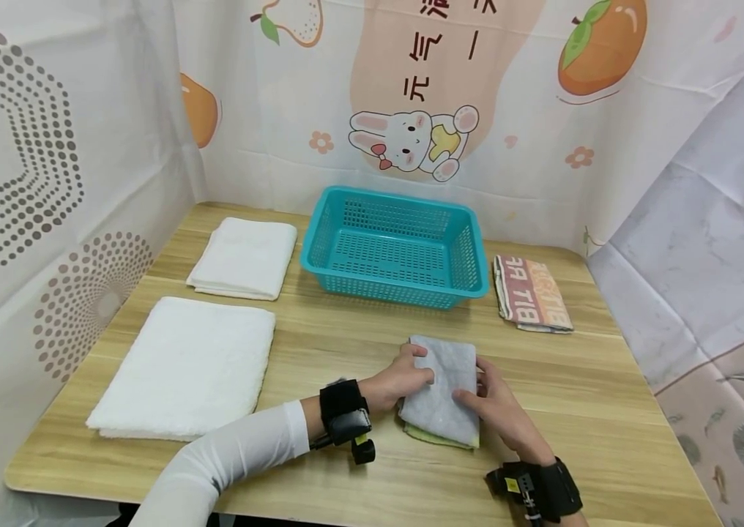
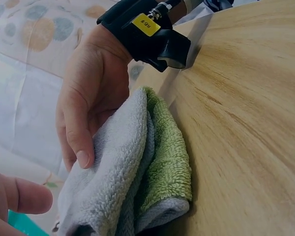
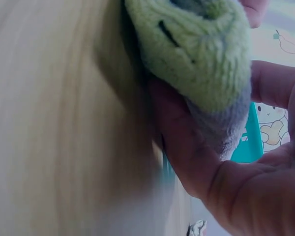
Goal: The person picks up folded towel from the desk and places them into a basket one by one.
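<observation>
A small folded towel (image 1: pixel 441 391), grey on top with a green layer beneath, lies between my two hands at the front of the table. My left hand (image 1: pixel 401 379) holds its left edge, thumb over the grey face, its other fingers mostly hidden. From the right, my right hand (image 1: pixel 504 411) grips the opposite edge. In the left wrist view the right thumb (image 2: pixel 82 147) presses the grey side, and the green fold (image 2: pixel 167 157) shows beside the table. Close up in the right wrist view, a finger (image 3: pixel 179 132) of the right hand reaches under the towel's edge.
A teal plastic basket (image 1: pixel 398 293) stands behind the hands. On the left lie a large folded white towel (image 1: pixel 187 366) and a smaller white one (image 1: pixel 243 256). A pink and orange patterned folded cloth (image 1: pixel 533 293) lies right of the basket. Printed curtains (image 1: pixel 266 124) border the table.
</observation>
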{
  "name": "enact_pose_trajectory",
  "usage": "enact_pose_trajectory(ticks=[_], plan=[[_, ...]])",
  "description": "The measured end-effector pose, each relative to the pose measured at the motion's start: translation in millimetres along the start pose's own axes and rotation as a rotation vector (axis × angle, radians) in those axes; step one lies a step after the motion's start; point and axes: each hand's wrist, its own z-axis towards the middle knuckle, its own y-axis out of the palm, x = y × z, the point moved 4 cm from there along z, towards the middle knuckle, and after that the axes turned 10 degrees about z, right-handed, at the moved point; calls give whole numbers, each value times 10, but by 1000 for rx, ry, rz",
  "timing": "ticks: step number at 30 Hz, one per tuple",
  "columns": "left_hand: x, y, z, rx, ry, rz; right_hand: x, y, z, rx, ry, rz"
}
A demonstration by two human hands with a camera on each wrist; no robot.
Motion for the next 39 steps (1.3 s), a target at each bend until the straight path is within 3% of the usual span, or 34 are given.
enact_pose_trajectory(ticks=[11, 16, 24, 32, 39], plan=[[-31, -80, 2, 45, -28, -58, -2, 50, 50, -39, -13, 33], [-50, -114, 2, 38, -31, -155, 0, 77, 61, -49, -24, 45], [-46, -134, 26, -120, 77, -275, -20, 141, 70, -48, -43, 58], [-38, -188, -31, -90, 67, -172, -40, 230, 119, -49, -49, 47], [-22, -218, -100, -40, 10, -119, -59, 298, 128, -33, -45, 63]])
